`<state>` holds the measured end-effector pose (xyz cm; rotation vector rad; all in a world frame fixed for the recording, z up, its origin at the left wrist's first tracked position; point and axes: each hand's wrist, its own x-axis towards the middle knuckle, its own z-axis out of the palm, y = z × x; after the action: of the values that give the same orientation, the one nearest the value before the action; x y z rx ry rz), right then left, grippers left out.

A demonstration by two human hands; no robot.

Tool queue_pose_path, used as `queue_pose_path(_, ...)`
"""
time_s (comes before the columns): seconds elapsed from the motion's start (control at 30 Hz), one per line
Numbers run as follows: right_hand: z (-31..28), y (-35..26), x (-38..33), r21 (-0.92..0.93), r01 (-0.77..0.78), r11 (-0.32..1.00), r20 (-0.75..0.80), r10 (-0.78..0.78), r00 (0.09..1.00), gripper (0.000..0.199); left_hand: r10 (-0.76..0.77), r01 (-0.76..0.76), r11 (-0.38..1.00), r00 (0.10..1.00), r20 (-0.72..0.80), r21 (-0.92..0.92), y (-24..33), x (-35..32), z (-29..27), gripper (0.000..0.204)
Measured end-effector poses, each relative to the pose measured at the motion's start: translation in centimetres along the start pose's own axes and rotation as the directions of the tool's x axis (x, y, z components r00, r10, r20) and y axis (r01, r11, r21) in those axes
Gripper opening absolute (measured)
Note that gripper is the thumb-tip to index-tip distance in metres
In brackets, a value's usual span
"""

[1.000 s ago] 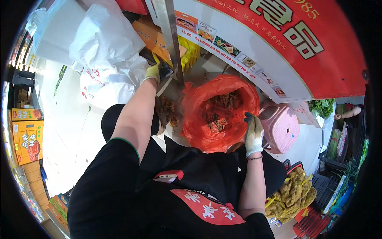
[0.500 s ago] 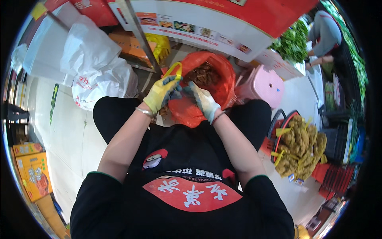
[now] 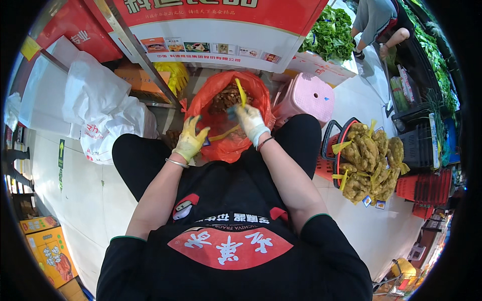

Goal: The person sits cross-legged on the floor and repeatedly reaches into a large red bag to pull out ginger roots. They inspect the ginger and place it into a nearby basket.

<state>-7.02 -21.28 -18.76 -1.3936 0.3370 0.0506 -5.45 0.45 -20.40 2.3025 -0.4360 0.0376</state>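
Observation:
My left hand point(image 3: 190, 139), in a pale yellow glove with dark fingertips, is open at the left rim of a red plastic bag point(image 3: 200, 95). Its thumb and fingers are spread. Over the bag's mouth, my right hand point(image 3: 249, 121), in a similar glove, is closed around a narrow yellow strip point(image 3: 241, 92) that sticks up past its fingers. Blur softens the right fingertips. Brown, knobbly, ginger-like roots point(image 3: 228, 99) lie inside the red bag. Another yellow length point(image 3: 224, 134) runs across the bag between my hands; whether it joins the strip I cannot tell.
A pink stool point(image 3: 307, 98) stands right of the bag. Farther right, a red basket point(image 3: 327, 168) holds netted roots point(image 3: 369, 155) with yellow ties. White plastic bags point(image 3: 108, 118) sit at left. Behind are a metal post point(image 3: 138, 50) and leafy greens point(image 3: 329, 37); another person point(image 3: 374, 22) is at upper right.
My hands have moved apart. The yellow loop was at my left hand; now a yellow strip rises from my right hand, and the left has opened. The view has shifted.

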Motion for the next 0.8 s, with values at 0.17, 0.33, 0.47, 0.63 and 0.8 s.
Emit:
queue_pose_path(0.17,2.7,-1.7,-2.8,-0.74,0.168,0.652,0.332,0.137,0.933,0.035,0.554,-0.527,0.832,0.811,0.188,-0.175,-0.3,2.0,-2.3,0.03)
queue_pose_path(0.33,3.4,-0.3,-3.4,-0.75,0.181,0.636,0.416,0.241,0.877,0.036,0.031,0.267,0.616,0.932,0.362,-0.741,2.0,1.4,-1.9,0.032)
queue_pose_path(0.47,2.9,0.6,-2.9,-0.625,0.059,0.778,0.415,0.268,0.869,0.035,-0.056,0.456,0.236,0.888,0.457,-0.858,1.8,1.5,-1.7,0.041)
queue_pose_path(0.63,2.2,3.8,-1.9,-0.255,-0.098,0.962,0.512,0.221,0.83,0.033,0.065,0.463,0.419,0.843,0.534,-0.781,1.9,1.4,-2.3,0.045)
queue_pose_path(0.8,2.2,1.8,-2.8,-0.452,-0.017,0.892,0.534,0.285,0.796,0.036,0.151,0.205,0.682,0.9,0.41,-0.702,2.9,1.0,-2.2,0.033)
